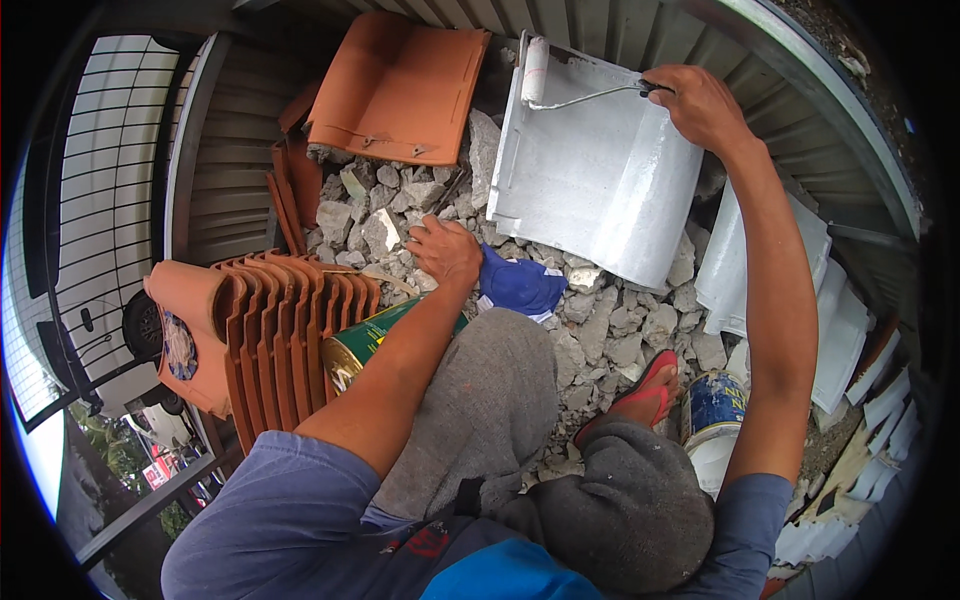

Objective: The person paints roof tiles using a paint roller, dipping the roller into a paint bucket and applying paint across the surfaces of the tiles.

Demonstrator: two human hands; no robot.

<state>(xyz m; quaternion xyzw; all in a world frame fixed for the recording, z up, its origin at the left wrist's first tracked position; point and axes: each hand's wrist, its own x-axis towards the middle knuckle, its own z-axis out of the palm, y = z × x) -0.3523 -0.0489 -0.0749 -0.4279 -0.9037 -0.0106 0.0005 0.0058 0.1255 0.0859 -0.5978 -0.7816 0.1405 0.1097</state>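
Note:
My right hand [700,108] is closed round the black handle of a paint roller [535,72]. The roller's white sleeve lies on the far left corner of a curved roof tile [585,165] coated in white paint, which rests on the rubble. Lower and to the left, my left hand [442,250] leans on broken stones [385,230] with its fingers apart, holding nothing that I can see. A blue cloth cap or rag [520,280] lies right beside that hand. An unpainted orange roof tile [400,90] sits at the far left of the white one.
A row of stacked orange tiles [290,310] stands at the left, with a green can [375,335] against it. White-painted tiles [770,260] lean at the right. A blue-and-white paint tin [712,410] stands near my sandalled foot [645,395]. Corrugated metal sheeting [600,25] encloses the far side.

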